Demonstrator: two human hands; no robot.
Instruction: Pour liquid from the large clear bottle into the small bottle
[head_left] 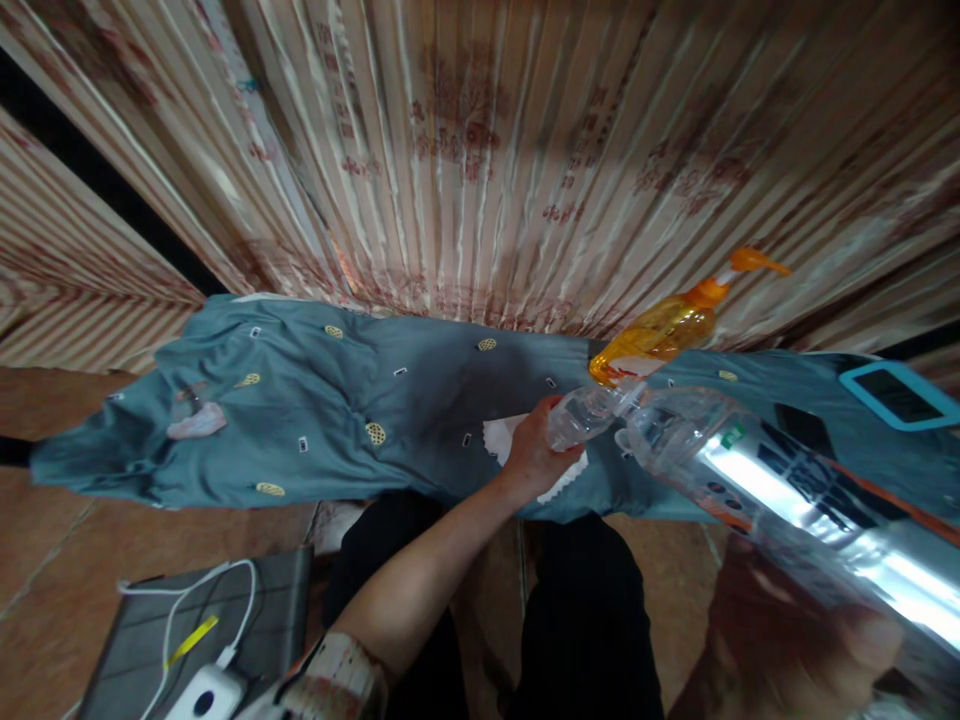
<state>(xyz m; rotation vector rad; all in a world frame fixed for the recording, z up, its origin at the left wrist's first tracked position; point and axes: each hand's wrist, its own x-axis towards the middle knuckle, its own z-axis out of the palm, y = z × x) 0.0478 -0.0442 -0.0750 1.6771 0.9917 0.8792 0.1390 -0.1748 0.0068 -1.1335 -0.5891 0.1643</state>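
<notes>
My left hand (536, 453) is wrapped round a small clear bottle (581, 418), above a white paper sheet (498, 436) on the grey-blue cloth (420, 400). From the lower right, my right hand (795, 625) holds a large clear bottle (780, 480) with a shiny label, tilted so that its neck points left. The mouths of the two bottles meet or nearly meet. Just behind them stands an orange pump bottle (652, 335). Whether liquid passes between the bottles I cannot tell.
A blue-framed device (900, 394) and a dark flat object (808, 425) lie at the right. A crumpled clear item (196, 418) is on the left. Below left, a grey surface (277, 620) bears a white device (206, 695) with a cable. Pleated curtain (465, 200) hangs behind.
</notes>
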